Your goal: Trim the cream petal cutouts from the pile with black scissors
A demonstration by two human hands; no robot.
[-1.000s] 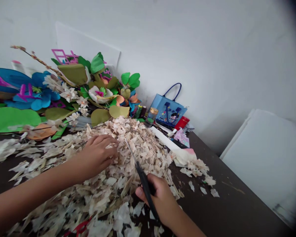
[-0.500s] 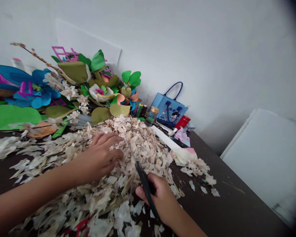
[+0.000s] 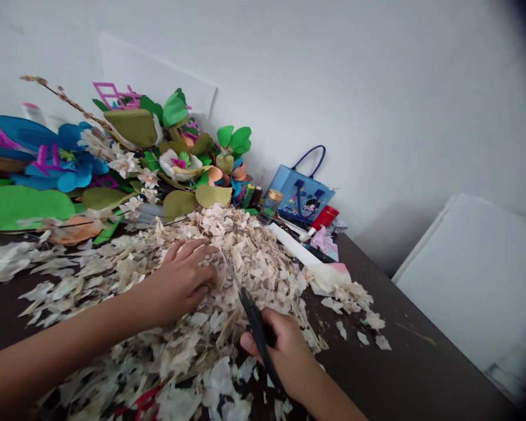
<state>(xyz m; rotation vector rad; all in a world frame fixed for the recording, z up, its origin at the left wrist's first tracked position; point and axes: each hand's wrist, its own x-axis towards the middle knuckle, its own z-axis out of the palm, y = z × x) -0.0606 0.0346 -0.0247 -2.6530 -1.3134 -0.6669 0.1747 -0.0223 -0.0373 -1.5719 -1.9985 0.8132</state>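
A wide heap of pale, dried petal-like scraps (image 3: 254, 257) covers the dark table. My left hand (image 3: 186, 280) lies over the heap with its fingers spread and slightly bent, fingertips at the scraps; nothing shows between them. In my right hand (image 3: 284, 351) are black-handled scissors (image 3: 255, 318), gripped by the handles. Their blades look closed and point away from me, with the tip close beside my left fingertips. Near the bottom edge, a red object (image 3: 146, 402) is partly buried in the scraps.
Artificial flowers and leaves (image 3: 179, 158) are piled at the back left. A blue bag (image 3: 300, 196), a glass jar (image 3: 270, 204) and a red container (image 3: 325, 217) stand near the wall. White boards (image 3: 473, 275) lean at the right, past the table edge.
My left hand has shifted very slightly to the left over the scraps. My right hand and the scissors have hardly moved.
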